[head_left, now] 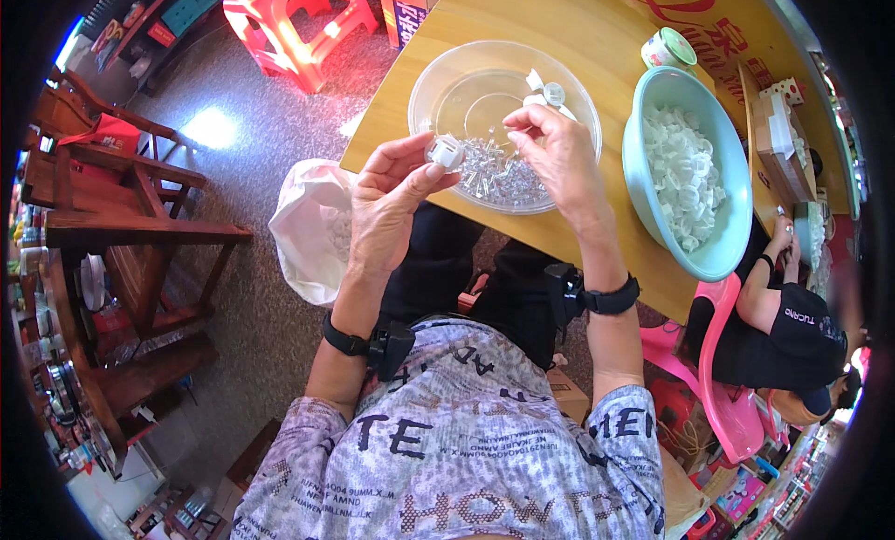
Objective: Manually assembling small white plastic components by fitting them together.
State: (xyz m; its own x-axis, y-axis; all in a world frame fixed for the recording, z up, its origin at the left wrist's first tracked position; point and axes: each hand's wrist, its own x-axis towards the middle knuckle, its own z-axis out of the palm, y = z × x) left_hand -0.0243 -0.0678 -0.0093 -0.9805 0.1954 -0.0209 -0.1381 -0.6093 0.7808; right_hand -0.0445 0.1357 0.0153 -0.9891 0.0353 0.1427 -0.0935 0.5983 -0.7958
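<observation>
My left hand (392,186) pinches a small round white plastic part (447,152) between thumb and fingertips, at the near left rim of a clear round tub (431,82). Inside that tub lies a heap of small shiny clear or metallic pieces (499,175). My right hand (557,153) is over the tub's right side, thumb and forefinger closed in a pinch; whatever is between them is too small to make out. A few white plastic parts (552,95) are just beyond the right hand, partly hidden by it.
A light-blue basin (643,200) full of white plastic parts (687,181) stands right on the wooden table (387,102). A green-lidded cup (667,48) sits behind it. Left are a white bag (298,242), a red stool (280,27) and wooden chairs (140,228). Another person (792,326) sits at right.
</observation>
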